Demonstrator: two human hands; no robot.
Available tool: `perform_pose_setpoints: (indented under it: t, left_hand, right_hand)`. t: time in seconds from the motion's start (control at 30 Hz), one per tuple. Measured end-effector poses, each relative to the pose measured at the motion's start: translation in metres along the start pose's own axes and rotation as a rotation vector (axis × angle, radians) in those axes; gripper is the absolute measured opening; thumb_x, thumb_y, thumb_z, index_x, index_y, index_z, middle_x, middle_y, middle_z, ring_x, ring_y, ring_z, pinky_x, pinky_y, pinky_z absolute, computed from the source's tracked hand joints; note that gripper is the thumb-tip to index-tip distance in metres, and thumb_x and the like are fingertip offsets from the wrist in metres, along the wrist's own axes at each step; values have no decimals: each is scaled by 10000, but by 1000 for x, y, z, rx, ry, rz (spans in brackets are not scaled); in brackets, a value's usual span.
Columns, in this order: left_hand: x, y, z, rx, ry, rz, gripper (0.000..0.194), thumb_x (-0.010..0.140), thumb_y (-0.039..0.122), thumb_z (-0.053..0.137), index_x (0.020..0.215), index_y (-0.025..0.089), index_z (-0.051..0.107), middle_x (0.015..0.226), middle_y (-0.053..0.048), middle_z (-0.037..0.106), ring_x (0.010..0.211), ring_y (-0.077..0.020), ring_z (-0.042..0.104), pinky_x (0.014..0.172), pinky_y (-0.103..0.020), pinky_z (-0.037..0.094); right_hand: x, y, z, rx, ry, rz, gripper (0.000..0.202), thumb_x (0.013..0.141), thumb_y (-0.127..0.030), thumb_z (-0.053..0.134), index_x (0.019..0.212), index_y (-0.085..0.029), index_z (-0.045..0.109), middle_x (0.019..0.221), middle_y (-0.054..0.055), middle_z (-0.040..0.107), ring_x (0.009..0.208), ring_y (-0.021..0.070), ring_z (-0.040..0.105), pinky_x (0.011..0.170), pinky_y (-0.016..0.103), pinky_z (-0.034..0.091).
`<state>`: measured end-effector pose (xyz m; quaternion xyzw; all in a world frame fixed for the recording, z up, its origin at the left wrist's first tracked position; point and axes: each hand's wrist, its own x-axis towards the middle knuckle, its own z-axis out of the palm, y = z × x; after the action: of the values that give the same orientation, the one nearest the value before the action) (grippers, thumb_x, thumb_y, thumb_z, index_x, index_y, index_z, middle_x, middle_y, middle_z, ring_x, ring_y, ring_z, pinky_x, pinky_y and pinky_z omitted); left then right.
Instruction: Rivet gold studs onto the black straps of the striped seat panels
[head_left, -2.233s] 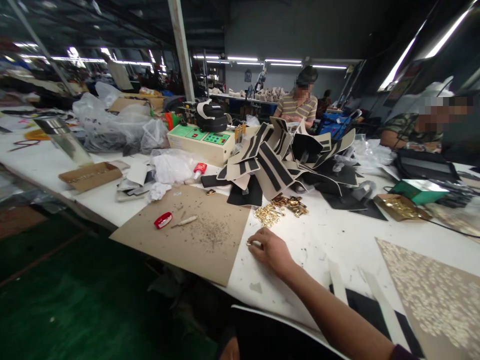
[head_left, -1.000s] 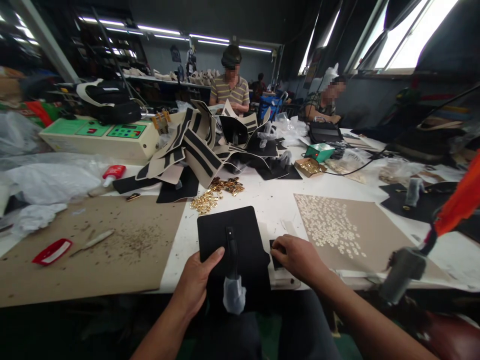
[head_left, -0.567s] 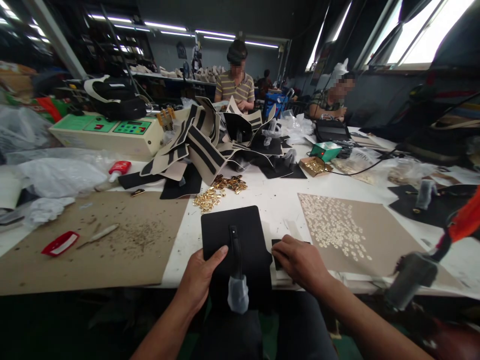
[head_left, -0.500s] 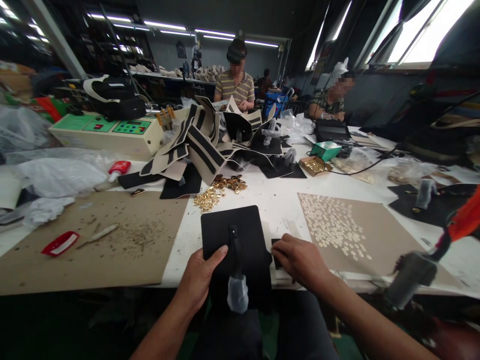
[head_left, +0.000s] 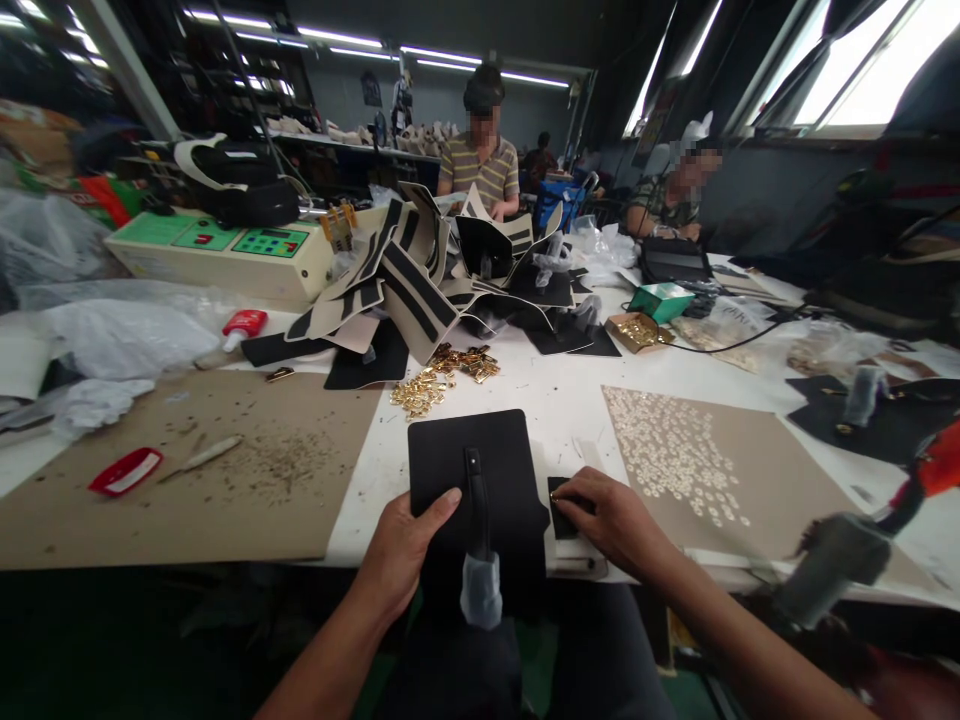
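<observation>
My left hand (head_left: 401, 545) grips the left edge of a black panel (head_left: 514, 480), with the thumb lying on its face. A black strap handle (head_left: 478, 505) runs down the panel's middle, and clear plastic wrap (head_left: 481, 592) covers its lower end. The panel is tilted over my lap at the table's front edge. Right of it, my right hand (head_left: 609, 515) is closed in a pinch over a small black pad (head_left: 564, 528). A tiny gold glint shows by the fingertips, but what they hold is too small to make out. Gold metal fittings (head_left: 424, 392) lie in a pile beyond the panel.
Several beige-and-black panels (head_left: 416, 300) are heaped behind the fittings. Small pale washers (head_left: 675, 450) cover a brown board at right. A red tray (head_left: 126, 471) and an awl-like tool (head_left: 202, 456) lie at left. A grey, orange-topped tool (head_left: 840, 560) stands at front right. Two people sit opposite.
My right hand has drawn back slightly to the right, so more of the small black pad and a gold glint show. The view has shifted a little; the left hand still holds the panel.
</observation>
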<state>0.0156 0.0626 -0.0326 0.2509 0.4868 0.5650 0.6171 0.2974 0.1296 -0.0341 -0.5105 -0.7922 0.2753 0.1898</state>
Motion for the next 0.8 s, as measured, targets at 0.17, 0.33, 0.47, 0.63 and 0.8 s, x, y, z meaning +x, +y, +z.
perform_pose_setpoints:
  t: [0.17,0.33,0.47,0.63,0.8]
  left_hand:
    - [1,0,0,-15,-1,-1,699,768,411,897,1373,136,682,1219,-162,775,1085,-360,760,1070,-483,550]
    - [1,-1,-3,7,-20,-17,597,802,410,870,1300,116,727,1237,-168,767,1122,-364,745,1087,-472,537]
    - [0,-3,-6,21,-37,-11,562,835,413,842,1290,103,727,1238,-167,767,1157,-361,730,1120,-484,508]
    - [-2,0,-3,24,-42,2,573,813,419,860,1276,104,738,1187,-166,785,1106,-363,751,1087,-487,534]
    - [-20,4,5,-13,-35,62,569,789,410,877,1255,108,749,1186,-166,786,1073,-344,763,1057,-465,555]
  right_hand:
    - [11,-5,-7,-63,-83,62,151,881,-248,636,884,-281,783,942,24,718,875,220,678,823,347,504]
    - [12,-6,-12,-15,-98,122,140,847,-291,671,926,-267,784,899,11,737,782,205,664,727,326,499]
    - [12,-3,-14,46,-116,118,186,877,-320,648,955,-274,810,999,20,766,904,223,702,835,340,525]
    - [11,-3,-10,17,-77,76,205,885,-279,631,958,-263,822,1026,43,773,980,244,707,921,371,516]
    - [2,-5,-3,-14,-24,4,229,900,-289,614,983,-257,825,1016,63,758,974,249,700,921,380,521]
